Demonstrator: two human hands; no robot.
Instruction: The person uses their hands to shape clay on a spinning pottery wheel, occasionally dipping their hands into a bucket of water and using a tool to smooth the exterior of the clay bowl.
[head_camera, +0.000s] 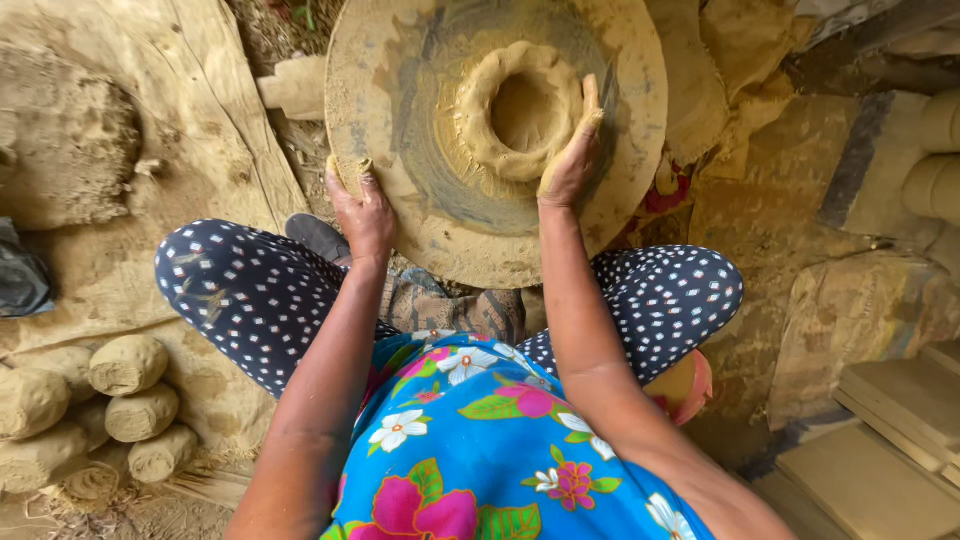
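Floral blue top (470, 450) up close, then the left hand (362, 215) clamped on the potter's wheel (400, 70) rim. Right hand (570, 160), fingers together, presses flat against the hollowed clay ring (520, 110) at the centre. Probably best keeping that pressure steady and even.

A tan, mud-smeared round potter's wheel (400, 90) holding a pale brown clay ring (520, 108), above navy white-dotted trousers (250, 295) and a bright blue top with pink flowers (480, 450).
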